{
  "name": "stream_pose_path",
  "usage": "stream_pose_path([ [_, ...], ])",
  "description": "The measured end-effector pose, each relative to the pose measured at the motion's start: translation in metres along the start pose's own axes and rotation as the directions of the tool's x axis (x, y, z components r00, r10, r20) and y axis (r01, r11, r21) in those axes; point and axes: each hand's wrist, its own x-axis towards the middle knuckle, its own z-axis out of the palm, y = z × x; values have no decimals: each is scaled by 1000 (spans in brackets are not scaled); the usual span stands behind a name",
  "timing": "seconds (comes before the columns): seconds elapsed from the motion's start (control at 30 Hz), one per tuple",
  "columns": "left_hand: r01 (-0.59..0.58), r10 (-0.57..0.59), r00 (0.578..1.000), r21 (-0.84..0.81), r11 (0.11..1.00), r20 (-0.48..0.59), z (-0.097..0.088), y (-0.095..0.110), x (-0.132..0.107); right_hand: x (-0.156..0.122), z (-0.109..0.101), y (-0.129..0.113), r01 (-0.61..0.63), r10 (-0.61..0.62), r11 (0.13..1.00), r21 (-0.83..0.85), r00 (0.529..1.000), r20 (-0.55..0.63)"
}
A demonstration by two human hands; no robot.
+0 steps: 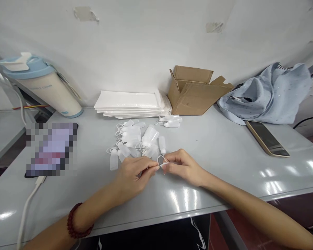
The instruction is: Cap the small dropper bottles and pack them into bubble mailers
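My left hand [134, 175] pinches the end of a thin white looped strap [160, 158] between thumb and fingertips. Facing it, my right hand [184, 168] is closed on a small white dropper bottle [164, 164], which its fingers mostly hide. The strap arches between both sets of fingertips. Just beyond my hands lies a pile of small translucent dropper bottles [131, 133] with looped straps. One bottle [162, 144] lies beside the pile, right behind my right fingertips. A few more bottles [173, 121] lie farther back, near a cardboard box.
Against the wall stand a stack of white padded envelopes [130, 100] and the open cardboard box [198, 97]. A tumbler [49, 86] and a phone [52, 149] with a white cable [28, 205] are left. A blue cloth bag [268, 93] and another phone [267, 139] are right.
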Motion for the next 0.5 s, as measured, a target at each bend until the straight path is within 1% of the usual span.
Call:
stream_pose_path([
  [0.17,-57,57,998,42,997,-11,3,-2,-1,0,0,1,1,-1,1000,-25,1000,4],
  [0.37,32,-28,999,91,995,-39,2,-1,-3,-1,1,-4,74,-78,983,-165,997,-12],
  [0.43,38,-34,999,112,993,-35,0,-1,-2,0,2,-5,99,-104,978,-186,994,-21],
  [0.5,29,-27,999,137,990,-22,-7,-1,1,-1,3,-5,148,-170,962,-228,982,-80],
])
